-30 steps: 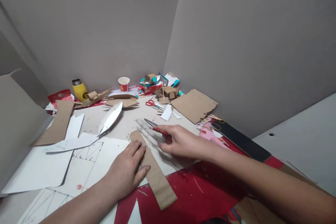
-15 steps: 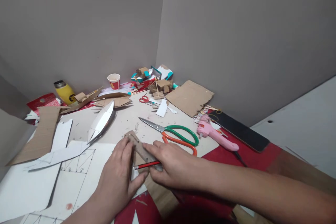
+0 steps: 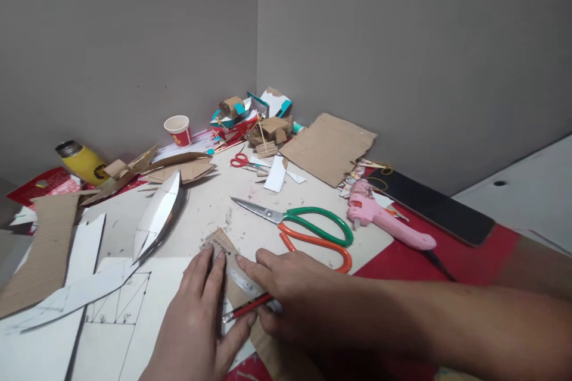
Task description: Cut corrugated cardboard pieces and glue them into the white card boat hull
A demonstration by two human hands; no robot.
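Observation:
A clear ruler point(image 3: 241, 278) lies along a narrow cardboard piece point(image 3: 233, 297) at the near side of the table. My left hand point(image 3: 192, 315) grips the two from the left, fingertips on the ruler's far end and thumb on the near side. Over the ruler's right edge is my right hand point(image 3: 290, 292), its index finger pressed on it. A red and black pencil point(image 3: 245, 308) sticks out from that closed hand, its eraser end toward my left thumb. Just beyond lie large scissors point(image 3: 268, 214) with green and orange handles.
Right of the scissors lie a pink glue gun point(image 3: 379, 220) and a black slab point(image 3: 438, 205). A cardboard sheet point(image 3: 330, 146), small red scissors point(image 3: 241, 161), a paper cup point(image 3: 177, 131) and a yellow bottle point(image 3: 84, 164) stand farther back. Drawn paper point(image 3: 120, 309) lies left.
The ruler has shifted on the cardboard, so its far end now lies further left under my left fingertips. The pencil tilts more steeply. The whole view has turned slightly.

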